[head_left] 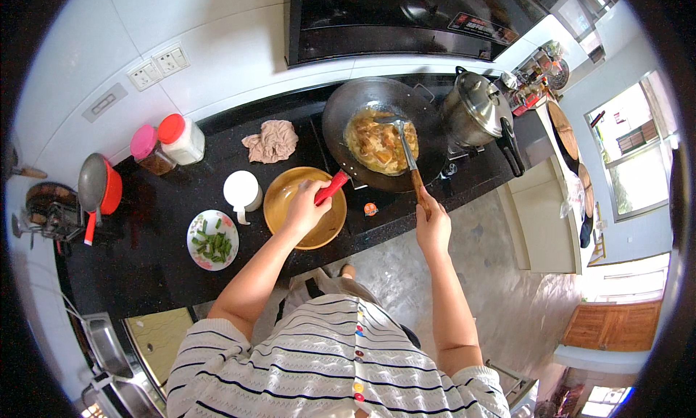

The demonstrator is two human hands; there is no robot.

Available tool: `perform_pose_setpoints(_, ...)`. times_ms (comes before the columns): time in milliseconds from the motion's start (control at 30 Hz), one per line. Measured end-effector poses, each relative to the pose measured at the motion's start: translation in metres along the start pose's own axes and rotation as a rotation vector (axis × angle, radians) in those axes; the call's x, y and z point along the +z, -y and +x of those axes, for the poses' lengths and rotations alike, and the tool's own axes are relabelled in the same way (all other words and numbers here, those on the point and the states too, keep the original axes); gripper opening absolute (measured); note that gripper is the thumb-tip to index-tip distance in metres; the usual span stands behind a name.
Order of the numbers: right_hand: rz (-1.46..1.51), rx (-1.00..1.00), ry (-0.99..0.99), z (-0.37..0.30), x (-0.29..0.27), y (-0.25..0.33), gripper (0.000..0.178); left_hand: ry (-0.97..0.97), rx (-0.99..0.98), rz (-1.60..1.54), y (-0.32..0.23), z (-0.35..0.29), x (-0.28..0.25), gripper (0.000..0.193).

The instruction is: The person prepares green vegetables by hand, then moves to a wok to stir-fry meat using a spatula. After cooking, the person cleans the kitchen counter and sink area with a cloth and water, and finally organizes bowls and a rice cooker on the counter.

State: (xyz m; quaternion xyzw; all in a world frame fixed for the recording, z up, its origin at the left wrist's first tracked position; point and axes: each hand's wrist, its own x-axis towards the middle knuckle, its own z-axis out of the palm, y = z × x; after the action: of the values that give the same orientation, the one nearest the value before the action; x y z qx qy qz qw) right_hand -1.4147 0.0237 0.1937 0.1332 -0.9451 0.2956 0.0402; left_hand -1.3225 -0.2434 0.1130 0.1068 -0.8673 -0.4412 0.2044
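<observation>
Left hand (308, 208): fingers wrapped around the red handle (332, 188) of the wok.
Right hand (433, 222): clenched on the wooden grip of a metal spatula (409, 154), its blade in the food.
Wok (339, 105): ahead of both grips, dark and wide, on the cooktop.
Food (377, 146): in the wok, beyond the red handle, yellow-brown pieces in liquid.
Bowl (323, 231): tan, beneath the left hand, partly covered by it.
Counter (138, 237): glossy black, running left and right of the grips.
Left of the left grip: a white cup (241, 191) nearby; a floral plate (210, 221) of green pieces (212, 245) lower down; a crumpled cloth (272, 141) farther forward.
Far left: two lidded jars (183, 142), then a red pan (112, 189).
Pot (467, 117): steel, lidded, forward and right of the right grip.
Wall (225, 26): white, beyond the left grip, with sockets (158, 66).
Floor (471, 233): grey, below and right of the right grip.
Room's far right: a bright window (636, 157) and a wooden cabinet (615, 325), well apart from the right hand.
</observation>
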Motion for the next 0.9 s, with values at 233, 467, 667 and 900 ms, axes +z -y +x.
perform_pose_setpoints(233, -0.015, 0.014, 0.014, -0.001, 0.023, -0.008, 0.039, 0.033, -0.054, -0.007, -0.005, 0.001, -0.002, 0.029)
perform_pose_setpoints(467, 0.003, 0.006, 0.055, -0.013, -0.026, 0.003, 0.042, -0.006, -0.026, 0.005, -0.003, -0.001, -0.003, 0.03)
perform_pose_setpoints(667, -0.038, 0.067, 0.129, -0.016, -0.024, -0.003, 0.042, 0.002, -0.035, -0.028, 0.002, -0.001, 0.002, 0.03)
perform_pose_setpoints(900, 0.248, 0.083, 0.01, -0.012, -0.011, -0.02, 0.038, 0.002, -0.029, 0.003, -0.004, 0.001, -0.004, 0.03)
